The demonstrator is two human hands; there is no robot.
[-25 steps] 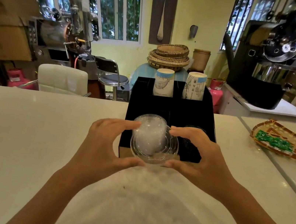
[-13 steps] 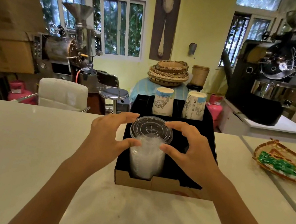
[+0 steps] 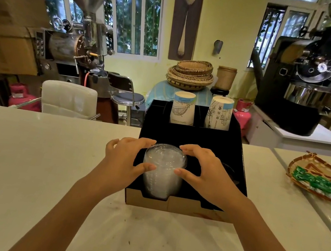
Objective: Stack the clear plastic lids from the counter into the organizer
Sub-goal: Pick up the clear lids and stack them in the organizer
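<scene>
White counter [image 3: 25, 157]: one organizer [image 3: 182, 207], one lid stack [image 3: 162, 172], two hands gripping.

Clear plastic lids [image 3: 163, 168] — matt (cardboard) organizer [image 3: 190, 138]

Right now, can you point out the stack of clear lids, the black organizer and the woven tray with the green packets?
stack of clear lids [image 3: 163, 168]: head view, side of the stack.
black organizer [image 3: 190, 139]: head view, bare black top panel.
woven tray [image 3: 306, 161]: head view, far rim.

Two hands [image 3: 126, 162] [image 3: 206, 175], one lid stack [image 3: 162, 172], one organizer [image 3: 190, 138], two paper cup stacks [image 3: 183, 107] [image 3: 219, 113]
</scene>
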